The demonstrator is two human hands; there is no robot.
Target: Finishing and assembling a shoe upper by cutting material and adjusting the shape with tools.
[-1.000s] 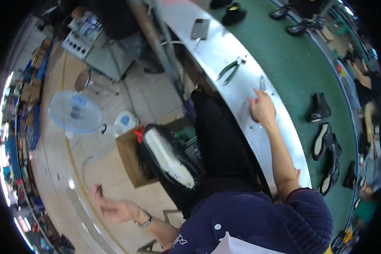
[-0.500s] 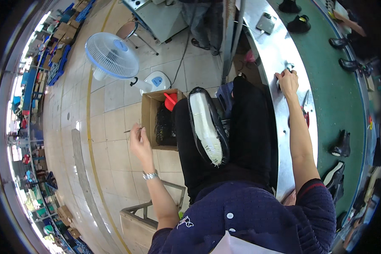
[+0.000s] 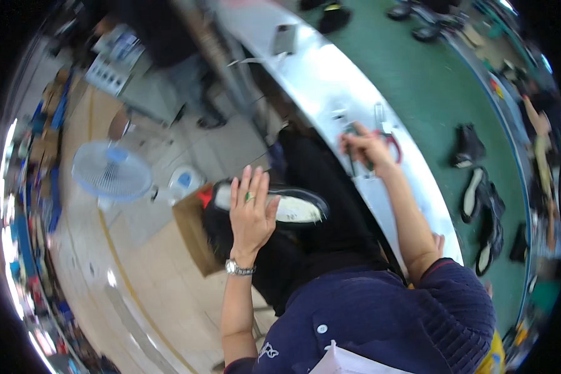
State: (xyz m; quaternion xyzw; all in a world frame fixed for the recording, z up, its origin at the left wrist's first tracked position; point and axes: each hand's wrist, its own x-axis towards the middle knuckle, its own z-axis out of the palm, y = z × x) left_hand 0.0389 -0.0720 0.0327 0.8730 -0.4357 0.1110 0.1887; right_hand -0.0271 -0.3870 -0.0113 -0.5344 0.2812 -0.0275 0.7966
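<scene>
A black shoe [image 3: 300,209] with a pale, exposed underside lies sole up across my lap, its far end partly covered. My left hand [image 3: 252,218] lies over it with fingers stretched out, a green-stoned ring and a wristwatch on it. On the metal bench at the right, my right hand [image 3: 374,151] closes round a dark green-handled hand tool [image 3: 351,156]; blur hides its exact kind. Red-handled scissors [image 3: 391,144] lie just beyond that hand.
A cardboard box [image 3: 193,234] stands left of my knees, with a fan [image 3: 112,171] further left. The bench [image 3: 318,71] carries a phone-like device [image 3: 285,39]. Beyond it, a green conveyor surface [image 3: 411,93] holds several black shoes [image 3: 469,146]. A person stands at the far left.
The view has swung round to the right. My left hand has moved from beside the box onto the shoe. My right hand now holds the green-handled tool near the scissors.
</scene>
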